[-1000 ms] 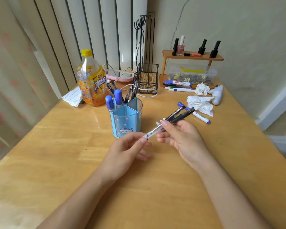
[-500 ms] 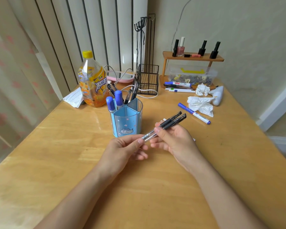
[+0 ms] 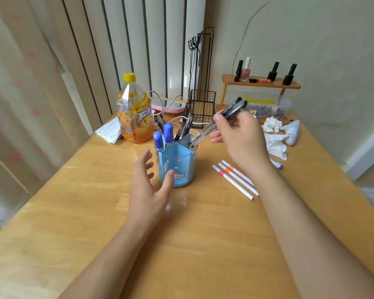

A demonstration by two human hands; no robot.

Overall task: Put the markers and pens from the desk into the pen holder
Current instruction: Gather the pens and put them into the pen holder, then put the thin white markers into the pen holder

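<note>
My right hand (image 3: 241, 139) grips two clear-barrelled pens (image 3: 219, 121) with black caps, tilted — tips down at the rim of the blue pen holder (image 3: 177, 167), caps up and to the right. The holder stands upright mid-desk, two blue-capped markers (image 3: 163, 137) and some dark pens (image 3: 183, 128) already in its far compartments. Three thin white markers (image 3: 234, 179) lie side by side to its right; another marker's purple end (image 3: 276, 164) shows beyond my wrist.

Bench (image 3: 73, 212): smooth, lightly glossy pale wood. Pen holder (image 3: 177, 167): translucent glossy blue plastic. Pens (image 3: 216, 124): clear and black plastic. Rack (image 3: 203, 108): black wire metal. Tissues (image 3: 275, 144): crumpled matt paper.
</note>
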